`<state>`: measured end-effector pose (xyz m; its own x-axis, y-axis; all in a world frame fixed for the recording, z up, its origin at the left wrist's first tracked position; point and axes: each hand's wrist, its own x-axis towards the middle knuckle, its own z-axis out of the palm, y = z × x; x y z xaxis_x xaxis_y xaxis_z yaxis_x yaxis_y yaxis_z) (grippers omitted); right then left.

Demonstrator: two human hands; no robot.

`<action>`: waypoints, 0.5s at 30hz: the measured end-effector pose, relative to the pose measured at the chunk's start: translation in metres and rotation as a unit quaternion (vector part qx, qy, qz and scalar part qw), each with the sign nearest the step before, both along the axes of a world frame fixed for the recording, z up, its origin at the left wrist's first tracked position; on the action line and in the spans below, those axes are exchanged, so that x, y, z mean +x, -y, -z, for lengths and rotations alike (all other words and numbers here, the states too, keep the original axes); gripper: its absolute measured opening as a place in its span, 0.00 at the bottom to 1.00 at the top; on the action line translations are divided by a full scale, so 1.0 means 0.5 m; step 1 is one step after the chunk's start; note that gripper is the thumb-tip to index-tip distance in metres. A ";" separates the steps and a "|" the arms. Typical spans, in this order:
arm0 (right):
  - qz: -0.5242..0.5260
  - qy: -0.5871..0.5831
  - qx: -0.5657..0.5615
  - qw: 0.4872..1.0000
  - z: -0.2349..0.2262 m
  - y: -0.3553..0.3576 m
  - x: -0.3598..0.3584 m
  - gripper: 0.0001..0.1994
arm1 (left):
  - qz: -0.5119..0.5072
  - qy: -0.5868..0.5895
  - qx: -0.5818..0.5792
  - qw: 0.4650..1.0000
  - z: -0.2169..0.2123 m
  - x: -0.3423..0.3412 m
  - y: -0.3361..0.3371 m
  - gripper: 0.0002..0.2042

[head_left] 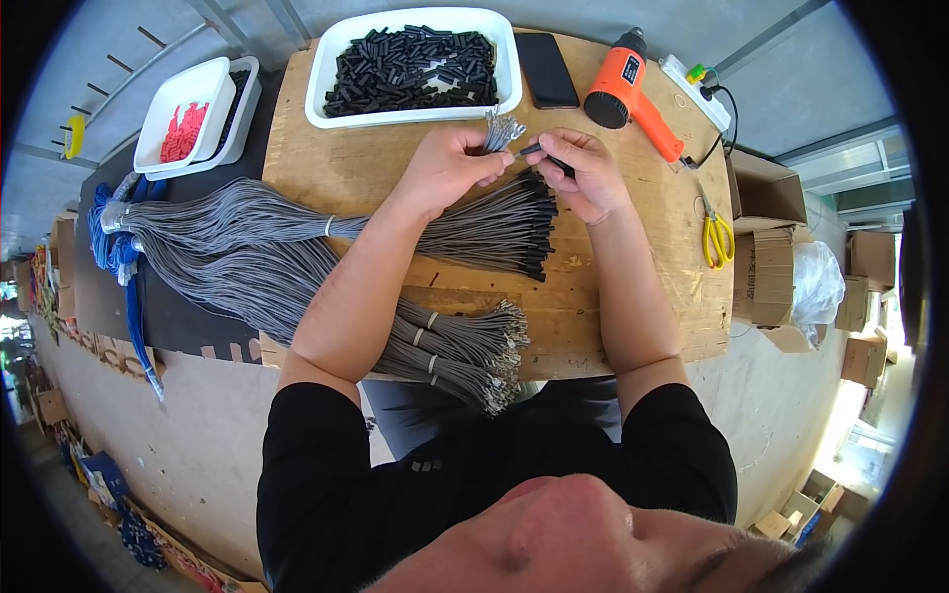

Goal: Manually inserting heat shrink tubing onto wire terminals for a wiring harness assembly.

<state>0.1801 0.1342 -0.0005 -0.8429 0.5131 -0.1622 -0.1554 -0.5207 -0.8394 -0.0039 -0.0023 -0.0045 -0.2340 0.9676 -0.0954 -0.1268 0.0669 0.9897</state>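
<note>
My left hand (450, 168) is closed round a bunch of grey cables, whose bare metal-tipped ends (504, 130) stick up past the fingers. Just to its right, my right hand (581, 170) pinches short black tubes (560, 166), one of them pointing at the left fingertips. Whether that tube is on a cable end is too small to tell. Below both hands lies a fan of grey cables ending in black sleeves (539, 232). Nearer to me, tied grey cable bundles (445, 346) show bare metal-tipped ends (509, 356).
A white tray (314, 94) of black tubes stands at the back, beside a phone (547, 71). An orange heat gun (633, 94), a power strip (697, 94) and yellow scissors (717, 237) lie right. Far left, a white tub (150, 128) holds red pieces. Cardboard boxes (766, 277) stand right.
</note>
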 end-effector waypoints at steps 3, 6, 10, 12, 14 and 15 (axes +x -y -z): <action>0.004 0.007 0.005 1.000 -0.002 0.000 -0.001 0.10 | 0.000 -0.001 -0.002 1.000 -0.004 0.003 0.000 0.09; 0.064 0.021 0.024 0.997 -0.003 -0.003 0.000 0.09 | -0.011 -0.042 -0.018 0.999 -0.008 0.004 0.000 0.09; 0.135 0.028 0.079 0.987 -0.018 0.007 -0.004 0.08 | -0.015 -0.109 -0.020 0.994 0.002 0.001 -0.004 0.13; 0.135 0.032 0.100 0.985 -0.022 0.019 -0.011 0.08 | -0.009 -0.091 -0.026 0.995 0.003 0.003 -0.003 0.13; 0.098 0.039 0.108 0.988 -0.020 0.025 -0.014 0.07 | -0.001 -0.072 -0.031 0.997 0.004 0.006 -0.004 0.13; 0.099 0.039 0.108 0.989 -0.018 0.025 -0.014 0.07 | 0.001 -0.055 -0.022 0.998 0.005 0.006 -0.003 0.12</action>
<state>0.1732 0.1215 0.0085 -0.7124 0.6958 -0.0909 -0.1673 -0.2943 -0.9410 -0.0007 -0.0006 -0.0068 -0.2440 0.9633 -0.1122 -0.0178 0.1113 0.9936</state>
